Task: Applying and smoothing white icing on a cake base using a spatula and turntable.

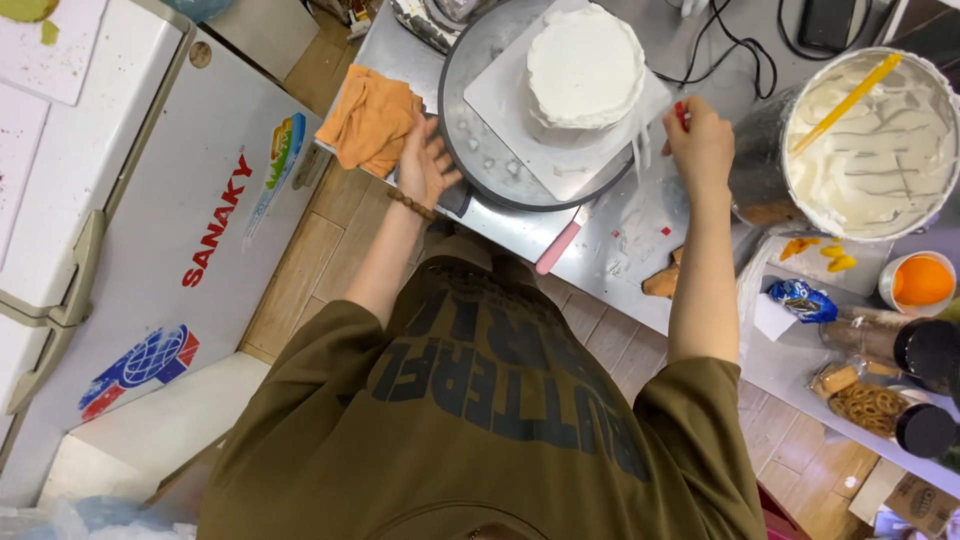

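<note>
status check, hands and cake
Left hand on turntable rim. Right hand holds scraper beside cake. Nothing in the way.

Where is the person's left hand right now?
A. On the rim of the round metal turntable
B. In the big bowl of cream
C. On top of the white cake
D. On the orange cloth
A: the left hand rests against the turntable rim, beside the orange cloth.

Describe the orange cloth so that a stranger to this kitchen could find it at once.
Start at the round metal turntable bearing the white cake. Just beyond the left hand on its rim lies the orange cloth, crumpled at the counter's corner, the only soft fabric item there.
</note>
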